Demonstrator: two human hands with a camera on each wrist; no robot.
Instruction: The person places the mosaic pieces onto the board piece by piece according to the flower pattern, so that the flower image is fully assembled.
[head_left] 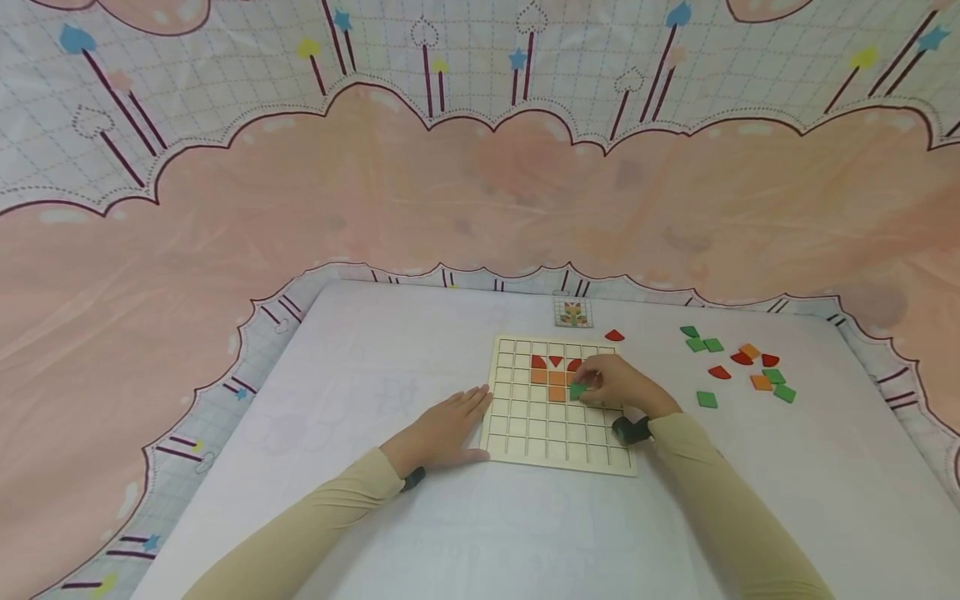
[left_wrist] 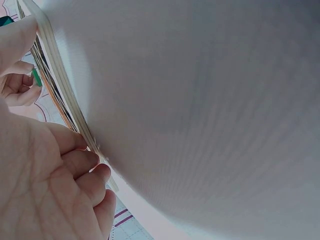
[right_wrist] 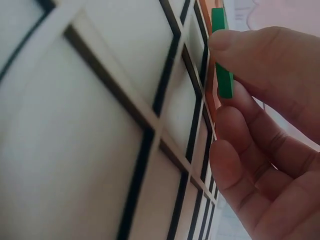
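You are in the middle of setting a piece: your right hand [head_left: 618, 385] pinches a green tile [head_left: 577, 390] between thumb and fingertips and holds it low over the wooden grid board [head_left: 525, 433], just right of the orange tiles [head_left: 555, 383] already seated there. From the right wrist view the green tile [right_wrist: 221, 55] stands on edge, tilted, not yet lying in any cell; it is a thin, flat, solid-green piece with clean square edges. Whether a corner already touches the board, you cannot tell.

Your left hand [head_left: 442, 429] lies flat with its fingers straight, holding nothing, its fingertips [left_wrist: 82, 162] against the board's left edge, steadying it.

The next move, as it appears, calls for levelling the tile and lowering it squarely into the empty cell beside the orange ones, so that it drops between the dividers without catching on them or knocking its neighbours.

Above the orange tiles sit three red pieces [head_left: 555, 362]. Farther off on the white tablecloth [head_left: 375, 350], a small pattern card [head_left: 573, 312] lies just beyond the board, a lone red piece [head_left: 615, 335] beside its top corner, and a loose scatter of green, red and orange tiles [head_left: 742, 367] well to the right.
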